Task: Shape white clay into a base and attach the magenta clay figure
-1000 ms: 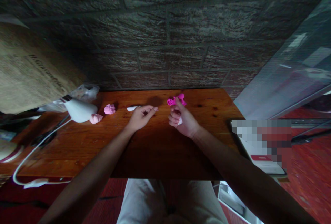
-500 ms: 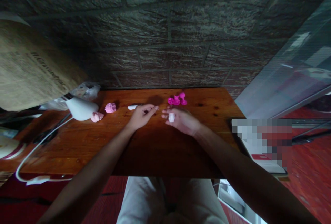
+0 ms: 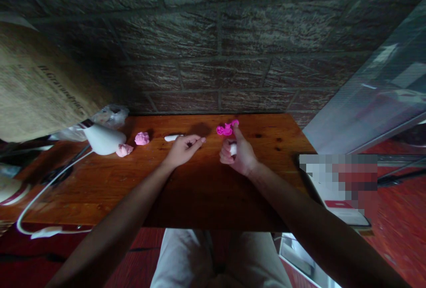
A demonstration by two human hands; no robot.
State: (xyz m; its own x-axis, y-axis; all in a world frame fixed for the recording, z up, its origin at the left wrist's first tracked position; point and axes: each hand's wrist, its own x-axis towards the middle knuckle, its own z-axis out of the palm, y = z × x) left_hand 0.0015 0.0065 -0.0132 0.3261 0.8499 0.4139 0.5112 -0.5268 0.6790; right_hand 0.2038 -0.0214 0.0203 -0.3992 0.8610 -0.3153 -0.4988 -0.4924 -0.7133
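My right hand (image 3: pixel 244 152) has its fingers curled around a small white lump (image 3: pixel 233 149), soft-looking like clay, held against the palm. Its thumb sticks up in front of the bright pink molded pieces (image 3: pixel 225 130) and partly covers the rightmost one. Over the table's middle, my left hand (image 3: pixel 183 150) is closed, with the thumb and forefinger tips together; whatever they may hold cannot be made out. Just behind it lies a white stick-like tool (image 3: pixel 172 137), its right end hidden by the hand.
Two pale pink clay lumps, one crumbly (image 3: pixel 142 138) and one smoother (image 3: pixel 124 149), sit at left beside a white lamp base (image 3: pixel 105 139). A white cable (image 3: pixel 43 190) runs over the front edge. A brick wall (image 3: pixel 193 75) closes off the wooden table's (image 3: pixel 199 195) back.
My right hand has moved slightly right, away from my left hand. Its fingers have curled around the white lump and its thumb has lifted towards the pink pieces. My left hand has barely moved.
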